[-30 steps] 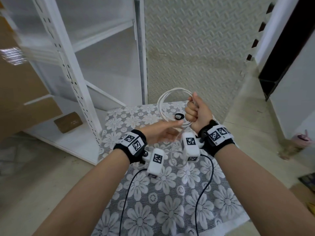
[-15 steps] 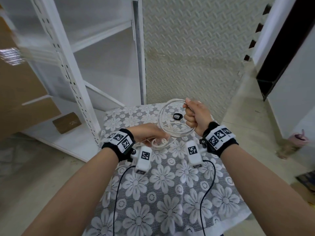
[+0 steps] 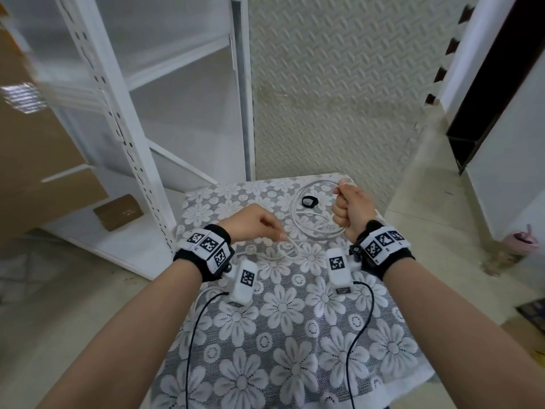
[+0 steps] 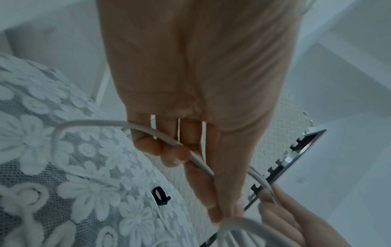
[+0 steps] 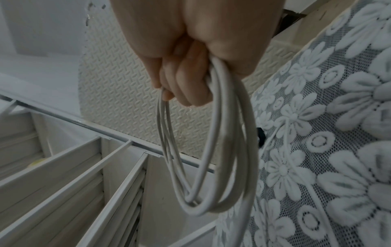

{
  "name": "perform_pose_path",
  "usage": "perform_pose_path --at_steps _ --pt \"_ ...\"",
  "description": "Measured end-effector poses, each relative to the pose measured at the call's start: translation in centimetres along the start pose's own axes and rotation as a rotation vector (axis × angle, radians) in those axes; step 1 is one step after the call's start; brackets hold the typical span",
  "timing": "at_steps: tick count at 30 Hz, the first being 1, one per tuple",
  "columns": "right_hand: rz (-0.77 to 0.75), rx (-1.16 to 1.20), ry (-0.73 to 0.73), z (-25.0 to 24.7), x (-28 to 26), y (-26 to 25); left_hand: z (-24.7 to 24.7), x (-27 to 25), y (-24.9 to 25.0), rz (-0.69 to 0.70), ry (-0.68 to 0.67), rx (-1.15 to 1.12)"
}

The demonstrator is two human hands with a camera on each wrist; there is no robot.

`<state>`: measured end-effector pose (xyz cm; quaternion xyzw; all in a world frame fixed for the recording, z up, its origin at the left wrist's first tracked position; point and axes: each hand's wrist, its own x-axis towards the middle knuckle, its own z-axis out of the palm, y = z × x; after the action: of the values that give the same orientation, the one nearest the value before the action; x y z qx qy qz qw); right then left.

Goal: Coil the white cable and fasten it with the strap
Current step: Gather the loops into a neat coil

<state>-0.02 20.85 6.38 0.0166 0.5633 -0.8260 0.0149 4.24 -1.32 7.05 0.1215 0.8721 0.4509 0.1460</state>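
Note:
My right hand [image 3: 345, 205] makes a fist round several loops of the white cable [image 3: 297, 215], held just over the far end of the table; the right wrist view shows the coil [image 5: 222, 150] hanging from the curled fingers [image 5: 186, 90]. My left hand [image 3: 274, 231] is to the left of the coil and holds the loose run of cable [image 3: 284, 252], which lies across its curled fingers [image 4: 175, 155]. The black strap [image 3: 309, 201] lies on the cloth, seen through the coil, also in the left wrist view [image 4: 160, 198].
A grey cloth with white flowers [image 3: 295, 335] covers the small table. A white metal shelf rack [image 3: 118, 119] stands at the left with cardboard boxes [image 3: 118, 212]. A textured wall panel [image 3: 339, 98] is behind. A pink bottle [image 3: 516, 239] stands on the floor at the right.
My left hand has drawn back to the left, away from the right fist, taking the loose cable along. The right hand has lowered the coil toward the table.

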Motion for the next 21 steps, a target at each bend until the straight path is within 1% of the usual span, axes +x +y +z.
perform_pose_path --at_steps 3,5,7,9,11,13,17,21 --pt "-0.002 0.004 0.010 0.8 -0.2 0.5 1.3 0.7 0.6 -0.071 -0.055 0.124" --pt "0.003 0.047 0.034 1.4 -0.2 0.5 2.3 1.0 0.8 -0.099 -0.053 0.269" --pt "0.026 0.129 0.060 2.0 -0.1 0.3 3.2 1.3 0.9 -0.113 -0.008 0.398" --pt "0.045 0.186 0.072 2.4 0.0 0.0 3.6 1.5 0.9 -0.161 0.063 0.451" --pt "0.045 0.205 0.070 2.9 -0.1 0.0 3.7 1.6 0.9 -0.212 0.094 0.409" --pt "0.033 0.214 0.066 3.3 -0.2 0.0 3.8 1.6 1.0 -0.218 0.072 0.300" --pt "0.013 0.252 0.083 3.6 -0.2 0.4 3.9 0.8 1.8 -0.134 -0.017 0.028" --pt "0.045 0.309 0.108 3.8 0.0 0.6 4.8 -0.2 2.5 -0.079 -0.129 0.034"
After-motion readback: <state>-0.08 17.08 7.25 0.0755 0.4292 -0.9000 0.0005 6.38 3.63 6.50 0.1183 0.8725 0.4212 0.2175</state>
